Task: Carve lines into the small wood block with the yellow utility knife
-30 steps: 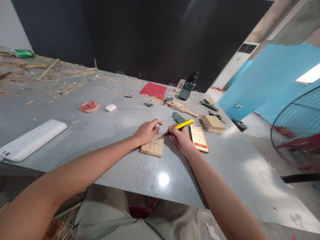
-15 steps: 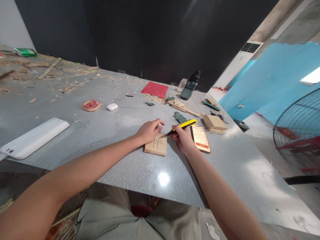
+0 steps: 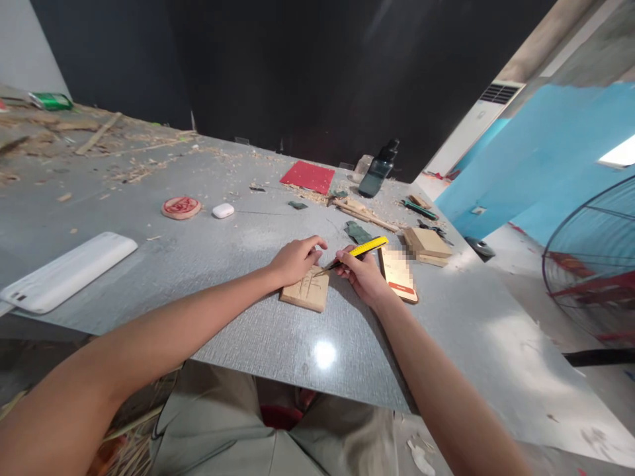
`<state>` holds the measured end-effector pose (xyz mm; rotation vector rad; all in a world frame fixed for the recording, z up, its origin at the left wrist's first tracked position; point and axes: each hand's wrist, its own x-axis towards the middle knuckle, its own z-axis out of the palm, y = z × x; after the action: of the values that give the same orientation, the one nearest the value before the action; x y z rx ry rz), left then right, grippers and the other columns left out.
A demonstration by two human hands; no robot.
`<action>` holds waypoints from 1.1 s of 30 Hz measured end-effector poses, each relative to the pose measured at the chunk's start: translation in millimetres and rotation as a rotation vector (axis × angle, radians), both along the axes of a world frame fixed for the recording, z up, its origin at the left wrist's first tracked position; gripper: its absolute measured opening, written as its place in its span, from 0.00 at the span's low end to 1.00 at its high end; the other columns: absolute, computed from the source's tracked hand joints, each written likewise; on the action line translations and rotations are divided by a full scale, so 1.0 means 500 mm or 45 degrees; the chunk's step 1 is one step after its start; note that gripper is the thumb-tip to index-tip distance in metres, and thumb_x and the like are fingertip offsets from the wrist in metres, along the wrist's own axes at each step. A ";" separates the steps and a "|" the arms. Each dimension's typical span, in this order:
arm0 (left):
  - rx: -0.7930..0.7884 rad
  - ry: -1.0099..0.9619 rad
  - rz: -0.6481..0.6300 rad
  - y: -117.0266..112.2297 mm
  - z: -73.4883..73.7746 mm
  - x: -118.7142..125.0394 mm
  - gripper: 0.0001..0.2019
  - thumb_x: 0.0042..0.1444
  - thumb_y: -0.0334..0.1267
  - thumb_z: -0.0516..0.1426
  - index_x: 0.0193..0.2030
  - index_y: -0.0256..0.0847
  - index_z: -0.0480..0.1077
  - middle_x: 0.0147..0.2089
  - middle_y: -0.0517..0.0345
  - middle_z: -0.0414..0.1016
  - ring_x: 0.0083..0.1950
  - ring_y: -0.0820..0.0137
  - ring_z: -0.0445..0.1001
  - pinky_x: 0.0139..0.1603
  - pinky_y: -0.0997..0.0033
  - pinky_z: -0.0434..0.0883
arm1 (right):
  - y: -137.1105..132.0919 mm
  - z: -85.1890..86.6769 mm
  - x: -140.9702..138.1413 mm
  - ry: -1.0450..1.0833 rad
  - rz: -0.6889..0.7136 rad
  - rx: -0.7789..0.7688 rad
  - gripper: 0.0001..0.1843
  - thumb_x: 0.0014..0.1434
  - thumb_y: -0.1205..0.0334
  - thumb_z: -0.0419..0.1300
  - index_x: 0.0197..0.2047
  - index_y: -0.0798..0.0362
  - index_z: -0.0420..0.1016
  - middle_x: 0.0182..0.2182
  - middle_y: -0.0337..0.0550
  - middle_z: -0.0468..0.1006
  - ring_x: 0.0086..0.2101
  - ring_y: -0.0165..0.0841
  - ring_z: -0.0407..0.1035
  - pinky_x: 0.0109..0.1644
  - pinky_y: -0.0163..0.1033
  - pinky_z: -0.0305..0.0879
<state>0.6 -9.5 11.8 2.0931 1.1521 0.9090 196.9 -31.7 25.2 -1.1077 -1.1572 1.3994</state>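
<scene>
A small square wooden block (image 3: 306, 295) lies flat on the grey table, with dark carved lines in its top face. My left hand (image 3: 296, 259) bears on the block's far edge, its fingers bent around that side and partly hiding it. In my right hand (image 3: 364, 272) is a yellow and black utility knife (image 3: 368, 247), gripped like a pen. The blade slants down to the left, and its tip meets the block's top near the far right corner. Just right of my right hand lies a phone (image 3: 401, 276) with a lit screen, partly blurred out.
Wooden blocks (image 3: 427, 243) are stacked at right, near a dark bottle (image 3: 378, 170). A red sheet (image 3: 307, 176), wood sticks (image 3: 364, 215) and shavings lie farther back. Leftward are a round wooden disc (image 3: 181, 207), a white earbud case (image 3: 223, 211) and a long white device (image 3: 69, 272).
The wooden block has shifted slightly left and turned a little. My right hand and the utility knife have tilted and moved slightly left; my left hand is nearly still.
</scene>
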 end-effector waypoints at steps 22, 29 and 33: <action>-0.017 0.004 -0.014 -0.003 0.002 0.002 0.10 0.68 0.35 0.54 0.53 0.43 0.73 0.35 0.59 0.79 0.36 0.70 0.76 0.37 0.72 0.66 | 0.003 -0.004 -0.004 -0.006 -0.033 0.022 0.16 0.49 0.55 0.74 0.29 0.51 0.72 0.24 0.37 0.73 0.22 0.27 0.64 0.24 0.34 0.58; -0.016 0.006 -0.015 0.000 -0.001 0.003 0.10 0.69 0.35 0.53 0.53 0.44 0.72 0.35 0.60 0.80 0.35 0.71 0.76 0.37 0.73 0.66 | 0.004 -0.007 -0.015 -0.038 -0.113 0.007 0.13 0.49 0.57 0.71 0.28 0.52 0.71 0.22 0.38 0.72 0.20 0.28 0.65 0.23 0.35 0.58; -0.020 0.018 -0.020 0.001 0.000 0.004 0.10 0.69 0.35 0.54 0.53 0.44 0.72 0.34 0.61 0.80 0.35 0.71 0.76 0.38 0.72 0.66 | 0.017 -0.016 -0.016 -0.005 -0.245 0.020 0.12 0.49 0.60 0.68 0.29 0.50 0.67 0.20 0.34 0.67 0.18 0.26 0.59 0.20 0.34 0.52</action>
<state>2.7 -9.1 11.8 2.0963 1.1447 0.8770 189.0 -23.0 17.2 -1.1785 -1.0335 1.2381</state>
